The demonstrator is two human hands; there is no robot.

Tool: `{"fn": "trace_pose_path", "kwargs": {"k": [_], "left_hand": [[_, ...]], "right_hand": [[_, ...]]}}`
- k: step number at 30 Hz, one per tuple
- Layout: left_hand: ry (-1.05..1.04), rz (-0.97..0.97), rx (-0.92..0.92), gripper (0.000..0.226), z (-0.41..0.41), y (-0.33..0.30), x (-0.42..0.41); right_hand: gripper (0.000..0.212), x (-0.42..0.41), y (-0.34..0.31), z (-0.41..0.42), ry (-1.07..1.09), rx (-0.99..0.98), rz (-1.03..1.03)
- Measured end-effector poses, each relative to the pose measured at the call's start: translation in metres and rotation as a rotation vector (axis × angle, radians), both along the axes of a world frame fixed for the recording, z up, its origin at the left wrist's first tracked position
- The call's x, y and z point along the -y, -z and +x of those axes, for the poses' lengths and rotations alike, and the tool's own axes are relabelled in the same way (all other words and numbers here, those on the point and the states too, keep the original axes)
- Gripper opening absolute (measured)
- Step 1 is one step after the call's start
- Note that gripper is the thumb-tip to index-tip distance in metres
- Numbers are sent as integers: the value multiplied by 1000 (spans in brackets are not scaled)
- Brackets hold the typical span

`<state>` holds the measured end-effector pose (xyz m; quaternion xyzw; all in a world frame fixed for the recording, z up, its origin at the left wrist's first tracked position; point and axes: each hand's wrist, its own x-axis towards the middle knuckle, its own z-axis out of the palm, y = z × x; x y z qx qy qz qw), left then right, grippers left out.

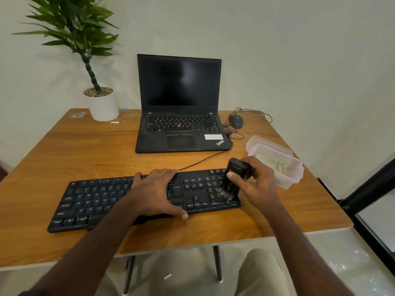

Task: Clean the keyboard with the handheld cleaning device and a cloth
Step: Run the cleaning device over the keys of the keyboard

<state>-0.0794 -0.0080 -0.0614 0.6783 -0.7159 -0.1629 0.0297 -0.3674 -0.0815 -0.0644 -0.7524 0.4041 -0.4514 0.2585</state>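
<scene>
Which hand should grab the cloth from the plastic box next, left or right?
Right, probably. The plastic box with the cloth sits just beyond the right hand, though it must put down the cleaning device first. The left hand steadies the keyboard.

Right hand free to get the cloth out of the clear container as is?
Probably not. The right hand grips the cleaning device over the keyboard. The clear container sits lidless beside it, nothing between, cloth exposed, but the fingers are occupied.
</scene>
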Motion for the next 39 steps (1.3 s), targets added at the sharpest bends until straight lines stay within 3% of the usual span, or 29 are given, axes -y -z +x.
{"fn": "trace_pose_path", "kwargs": {"k": [6, 11, 21, 25, 31, 35, 39], "left_hand": [[5, -5, 9, 142, -2, 0, 1], [9, -62, 47, 147, 20, 5, -13], [-427, -114, -135, 146, 175, 12, -106], [-377, -115, -190, 143, 184, 23, -126], [-287, -113, -169, 150, 186, 32, -136], [-252, -112, -142, 149, 185, 33, -138], [-240, -112, -150, 144, 189, 36, -136]], "right_hand": [[23, 0, -8, -3, 125, 92, -68], [26, -28, -6, 52, -13, 156, -59], [28, -66, 1, 154, -272, 352, 173], [25, -77, 10, 177, -301, 371, 179], [34, -75, 16, 168, -231, 312, -48], [34, -67, 13, 165, -217, 321, 36], [28, -82, 5, 195, -355, 329, 168]]}}
